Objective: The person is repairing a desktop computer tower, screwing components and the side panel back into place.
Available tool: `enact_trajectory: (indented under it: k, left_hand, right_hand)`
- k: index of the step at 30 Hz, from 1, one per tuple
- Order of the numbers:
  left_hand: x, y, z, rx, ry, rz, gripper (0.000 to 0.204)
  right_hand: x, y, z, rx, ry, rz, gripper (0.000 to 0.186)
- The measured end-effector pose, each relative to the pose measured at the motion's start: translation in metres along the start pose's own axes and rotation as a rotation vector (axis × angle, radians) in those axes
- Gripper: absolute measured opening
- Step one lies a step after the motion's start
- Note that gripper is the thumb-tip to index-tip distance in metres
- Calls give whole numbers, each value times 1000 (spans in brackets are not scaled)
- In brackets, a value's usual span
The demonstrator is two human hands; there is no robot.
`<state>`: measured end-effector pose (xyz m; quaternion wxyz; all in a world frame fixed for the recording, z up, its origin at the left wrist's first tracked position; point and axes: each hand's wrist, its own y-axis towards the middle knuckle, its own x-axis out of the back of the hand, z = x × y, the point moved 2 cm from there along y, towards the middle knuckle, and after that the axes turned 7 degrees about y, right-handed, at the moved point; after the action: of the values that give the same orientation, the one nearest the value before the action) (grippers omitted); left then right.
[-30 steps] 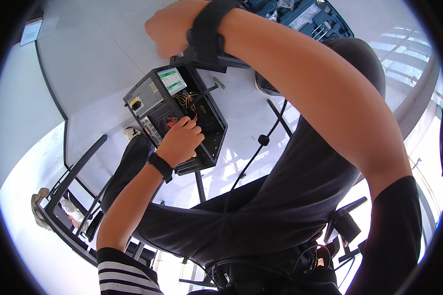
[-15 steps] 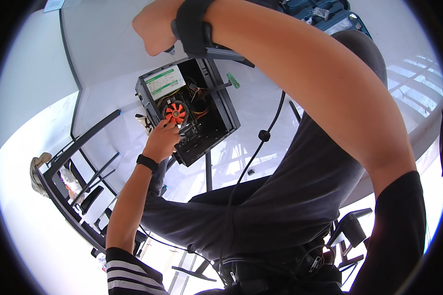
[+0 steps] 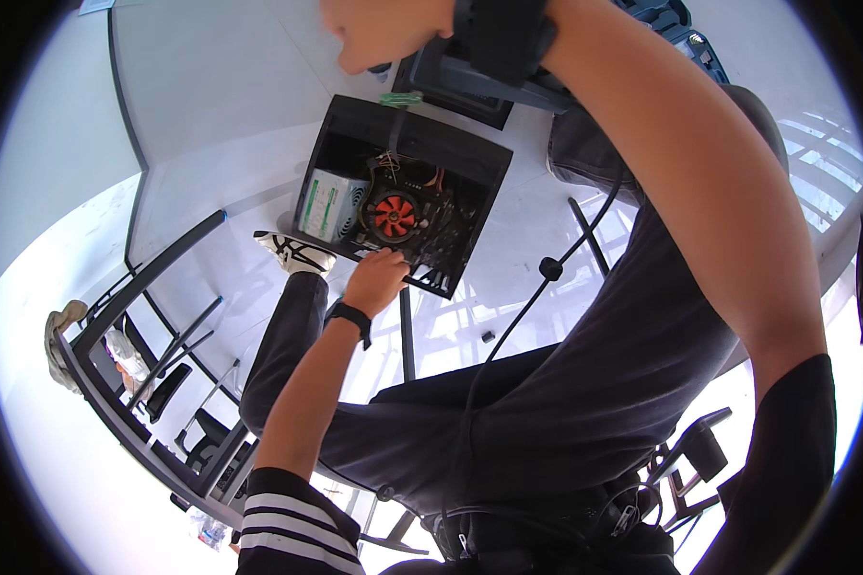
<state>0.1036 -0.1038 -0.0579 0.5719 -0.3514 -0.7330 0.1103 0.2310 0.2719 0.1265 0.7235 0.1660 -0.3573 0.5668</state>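
Note:
An open black computer case point(image 3: 408, 120) is on the pale floor, its inside facing up. It shows a red fan point(image 3: 394, 217), a silver power supply with a green label point(image 3: 328, 206) and several loose cables. My left hand point(image 3: 376, 278) has its fingers curled over the near edge of the case. Beyond the far side, my right hand point(image 3: 393, 34) is closed and slightly blurred, cut by the top edge of the view. A small dark tip shows below it; what it holds is mostly hidden. A green strip point(image 3: 401, 99) hangs at the case's far edge.
A dark flat panel point(image 3: 465, 101) lies behind the case. A blue toolbox point(image 3: 695, 48) is at the far right. My shoe point(image 3: 295, 254) is close to the case's left corner. A black cable with a lump point(image 3: 550, 269) crosses my leg. Chair-like frames point(image 3: 153, 278) stand left.
The case has turned and shifted right, showing more of its inside. My left hand has moved from beside the fan to the near edge. My right hand has gone right and farther up.

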Motion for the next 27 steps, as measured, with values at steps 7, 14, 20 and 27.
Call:
enact_trajectory:
  k: [7,14,20,27]
  left_hand:
    - [-53,63,-33,142,-229,-65,12]
    - [-41,83,-39,363,-385,-29,19]
    - [22,118,19,802,-552,-685,15]
    - [48,130,174,789,51,-888,60]
  right_hand:
    - [10,-17,-18,-54,-6,-30,30]
    - [4,-23,-8,-123,39,-19,31]
    - [14,-30,-12,-149,22,4,31]
    - [11,-22,-21,-13,93,145,31]
